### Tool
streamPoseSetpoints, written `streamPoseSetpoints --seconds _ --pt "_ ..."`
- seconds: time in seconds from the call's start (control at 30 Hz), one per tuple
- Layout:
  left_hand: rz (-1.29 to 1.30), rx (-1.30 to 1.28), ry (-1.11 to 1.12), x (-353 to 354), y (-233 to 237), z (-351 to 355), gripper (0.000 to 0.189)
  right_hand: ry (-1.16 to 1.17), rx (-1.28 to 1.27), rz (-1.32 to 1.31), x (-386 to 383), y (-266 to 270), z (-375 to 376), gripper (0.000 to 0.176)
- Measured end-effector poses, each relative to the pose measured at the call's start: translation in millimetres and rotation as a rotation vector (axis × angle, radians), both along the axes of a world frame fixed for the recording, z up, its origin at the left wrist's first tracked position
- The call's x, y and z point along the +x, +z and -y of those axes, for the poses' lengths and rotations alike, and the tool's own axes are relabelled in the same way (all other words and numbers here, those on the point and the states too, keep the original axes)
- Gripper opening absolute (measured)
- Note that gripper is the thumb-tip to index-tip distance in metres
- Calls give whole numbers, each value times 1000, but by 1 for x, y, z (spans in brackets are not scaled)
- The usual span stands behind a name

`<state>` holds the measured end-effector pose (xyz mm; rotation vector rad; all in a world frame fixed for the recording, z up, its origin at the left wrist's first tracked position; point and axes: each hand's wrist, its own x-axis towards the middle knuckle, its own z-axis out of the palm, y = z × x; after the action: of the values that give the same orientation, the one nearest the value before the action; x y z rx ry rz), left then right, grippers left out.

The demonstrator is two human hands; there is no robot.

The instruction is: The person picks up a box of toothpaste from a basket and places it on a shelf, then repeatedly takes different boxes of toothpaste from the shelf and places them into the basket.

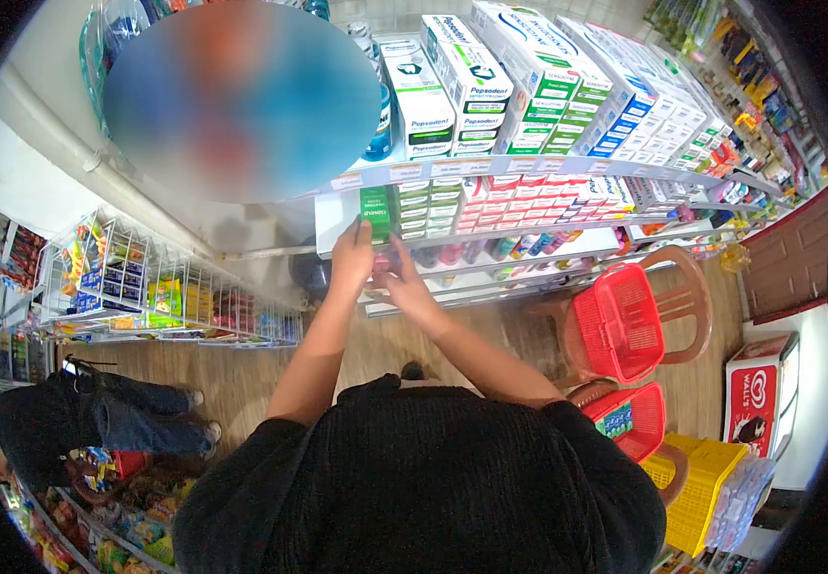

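Note:
A green box [374,212] stands at the left end of the shelf's lower tier, beside stacked toothpaste boxes [429,206]. My left hand [353,260] reaches up to it, with its fingers closed at the box's lower edge. Just right of and below that, my right hand [404,290] is held with index finger and thumb apart, near the shelf edge. I see no item clearly held in it. Above, the upper tier carries Pepsodent boxes [418,100] and green-and-white Sensodyne boxes [541,96].
A wire rack of packets [132,277] stands left. A person in dark clothes [136,416] is at lower left. On the right are red baskets [619,320] on brown plastic chairs [691,297], a yellow crate [696,488] and a Wall's freezer [758,397]. A blurred oval covers the upper left.

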<state>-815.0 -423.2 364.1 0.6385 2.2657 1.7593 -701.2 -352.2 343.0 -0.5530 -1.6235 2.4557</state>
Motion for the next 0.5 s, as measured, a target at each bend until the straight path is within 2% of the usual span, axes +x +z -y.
streamPoseSetpoints --seconds 0.1,0.17,0.27,0.37,0.43,0.5 --pt "151 -1 7 15 31 3 43 -3 2 4 -5 5 0 80" --pt "237 5 12 19 32 3 44 -6 2 11 -5 6 0 80" --pt "204 63 -10 18 17 5 43 -3 -4 20 -2 4 -1 82" --pt "80 -12 -54 9 -4 6 45 0 -3 36 0 4 0 83" --pt "-100 -64 -20 4 -12 5 46 -4 3 47 0 5 0 83" --pt "-31 -62 34 24 26 6 47 12 -19 41 0 6 1 84"
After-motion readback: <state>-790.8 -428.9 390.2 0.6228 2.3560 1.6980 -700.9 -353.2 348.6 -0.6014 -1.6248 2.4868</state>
